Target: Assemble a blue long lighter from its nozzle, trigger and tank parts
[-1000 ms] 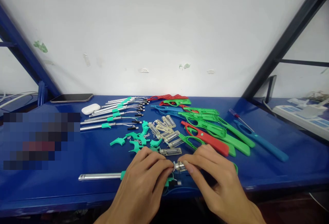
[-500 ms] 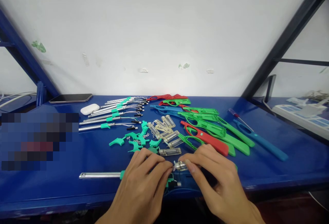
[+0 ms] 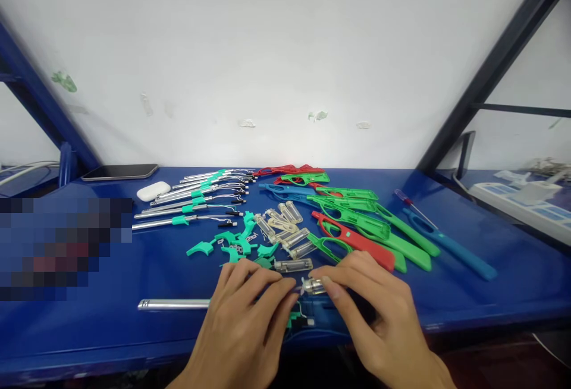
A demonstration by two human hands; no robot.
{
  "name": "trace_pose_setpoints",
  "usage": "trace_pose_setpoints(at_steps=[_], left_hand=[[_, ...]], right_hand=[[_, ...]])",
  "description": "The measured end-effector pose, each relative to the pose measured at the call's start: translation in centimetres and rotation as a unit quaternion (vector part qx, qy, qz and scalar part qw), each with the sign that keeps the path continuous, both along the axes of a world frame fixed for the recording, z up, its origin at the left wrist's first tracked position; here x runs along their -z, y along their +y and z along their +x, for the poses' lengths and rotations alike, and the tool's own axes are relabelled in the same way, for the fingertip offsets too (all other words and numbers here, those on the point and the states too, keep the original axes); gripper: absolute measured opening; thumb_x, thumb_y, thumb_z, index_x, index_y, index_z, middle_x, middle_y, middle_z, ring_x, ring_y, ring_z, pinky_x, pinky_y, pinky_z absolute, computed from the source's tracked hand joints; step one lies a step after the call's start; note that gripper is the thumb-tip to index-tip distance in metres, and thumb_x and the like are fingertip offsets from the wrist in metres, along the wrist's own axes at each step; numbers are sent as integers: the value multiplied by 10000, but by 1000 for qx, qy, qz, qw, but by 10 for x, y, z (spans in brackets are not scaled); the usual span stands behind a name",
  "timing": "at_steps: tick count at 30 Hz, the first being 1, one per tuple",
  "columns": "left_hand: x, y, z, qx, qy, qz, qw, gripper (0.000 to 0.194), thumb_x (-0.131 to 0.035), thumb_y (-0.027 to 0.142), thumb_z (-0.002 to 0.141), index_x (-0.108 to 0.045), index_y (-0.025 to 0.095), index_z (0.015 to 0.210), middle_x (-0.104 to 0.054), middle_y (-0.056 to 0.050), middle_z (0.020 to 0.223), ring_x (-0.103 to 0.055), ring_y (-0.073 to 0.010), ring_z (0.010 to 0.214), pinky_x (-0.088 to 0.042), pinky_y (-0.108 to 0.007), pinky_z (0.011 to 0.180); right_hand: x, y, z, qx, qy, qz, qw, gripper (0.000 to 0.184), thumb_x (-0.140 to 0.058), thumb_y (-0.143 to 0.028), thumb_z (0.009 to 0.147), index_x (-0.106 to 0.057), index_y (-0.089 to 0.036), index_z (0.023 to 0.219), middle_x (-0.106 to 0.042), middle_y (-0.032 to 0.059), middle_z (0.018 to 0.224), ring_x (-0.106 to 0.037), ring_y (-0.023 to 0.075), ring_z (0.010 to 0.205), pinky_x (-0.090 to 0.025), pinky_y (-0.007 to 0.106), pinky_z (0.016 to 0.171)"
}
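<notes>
My left hand (image 3: 250, 317) and my right hand (image 3: 375, 311) meet at the front edge of the blue table (image 3: 111, 329). Both pinch a small clear and silver part (image 3: 312, 286) between their fingertips. Under my left hand lies a lighter assembly with a silver metal tube (image 3: 173, 304) pointing left and a teal piece (image 3: 294, 317) with a thin wire. A clear fuel tank (image 3: 293, 265) lies just beyond my fingers.
Beyond the hands lie teal triggers (image 3: 227, 243), clear tanks (image 3: 285, 222), several tube assemblies (image 3: 191, 198) and green, red and blue lighter shells (image 3: 357, 222). A screwdriver (image 3: 413, 207), earbud case (image 3: 153, 190) and phone (image 3: 119, 171) lie farther back. A power strip (image 3: 521, 207) sits right.
The hands stay pinched together on the small part with only slight finger shifts. The view has drifted a little.
</notes>
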State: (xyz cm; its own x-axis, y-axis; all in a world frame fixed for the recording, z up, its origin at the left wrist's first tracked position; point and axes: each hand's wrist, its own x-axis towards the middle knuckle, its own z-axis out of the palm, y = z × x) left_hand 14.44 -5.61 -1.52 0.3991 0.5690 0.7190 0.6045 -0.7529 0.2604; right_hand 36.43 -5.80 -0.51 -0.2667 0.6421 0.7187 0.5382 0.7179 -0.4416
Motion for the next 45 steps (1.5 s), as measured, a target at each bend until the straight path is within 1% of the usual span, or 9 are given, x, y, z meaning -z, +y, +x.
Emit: trace_pose_setpoints(at_steps=[4,11,15,25,28,33,35,38,45], left_hand=[[-1,0,1,1,-13,-2,1000,174,-633,56,1019,-691,210,1073,-729,8,923,-568,-204,844,-411,-375,788],[2,1,0,15,-4,10,1000,180,-580,29,1026,-669,176,1078,-697,-31,922,-540,-207,861,-445,-367,773],[3,0,-1,18,3,6,1000,187,-570,23,1024,-667,171,1084,-688,-42,917,-534,-208,857,-478,-361,753],[5,1,1,31,-14,-7,999,217,-565,-28,1003,-663,157,1061,-682,-61,938,-524,-206,866,-508,-357,746],[4,1,0,26,-1,3,1000,212,-589,0,1014,-684,157,1118,-716,-56,963,-547,-210,876,-527,-366,772],[-3,-5,-4,-2,25,33,999,249,-572,75,1042,-694,152,1244,-748,-78,1032,-620,-232,947,-578,-377,821],[-5,-11,-8,-18,51,27,998,245,-581,196,1071,-680,172,1293,-756,-90,1108,-659,-259,1034,-600,-407,886],[-5,-18,-14,-36,109,15,993,346,-591,387,1085,-652,195,1366,-756,-103,1197,-694,-293,1091,-617,-448,926],[5,-17,-14,-18,103,-18,994,244,-576,270,1094,-673,198,1306,-731,-92,1129,-686,-256,1018,-618,-407,886]], right_hand=[[-1,-1,1,-4,-1,-8,1000,197,-604,-128,1041,-763,-235,1089,-713,-15,864,-649,121,778,-544,277,722],[-1,0,2,-16,-9,-23,1000,213,-609,-156,1061,-770,-267,1143,-716,-22,874,-661,109,794,-568,233,725],[-1,0,1,-19,-9,-20,1000,205,-608,-153,1059,-771,-258,1125,-717,-10,867,-665,123,780,-572,243,698],[-3,1,2,-32,-33,-20,999,217,-608,-131,1061,-745,-266,1161,-701,-27,867,-649,120,782,-543,265,743],[-2,1,2,-19,-42,-12,999,187,-603,-142,1063,-729,-253,1146,-704,-21,880,-649,131,796,-533,290,756],[1,-2,5,22,-90,-6,996,186,-581,-156,1067,-708,-255,1159,-682,36,1041,-661,182,966,-549,335,848],[2,-5,8,30,-105,-24,994,200,-556,-177,1085,-697,-271,1191,-665,39,1037,-650,196,965,-544,359,861],[3,-8,11,27,-124,-52,991,181,-544,-206,1104,-680,-287,1191,-666,25,1013,-636,204,939,-519,407,917],[5,-11,16,17,-144,-76,987,168,-535,-203,1114,-670,-290,1161,-692,18,1026,-633,210,941,-492,425,925]])
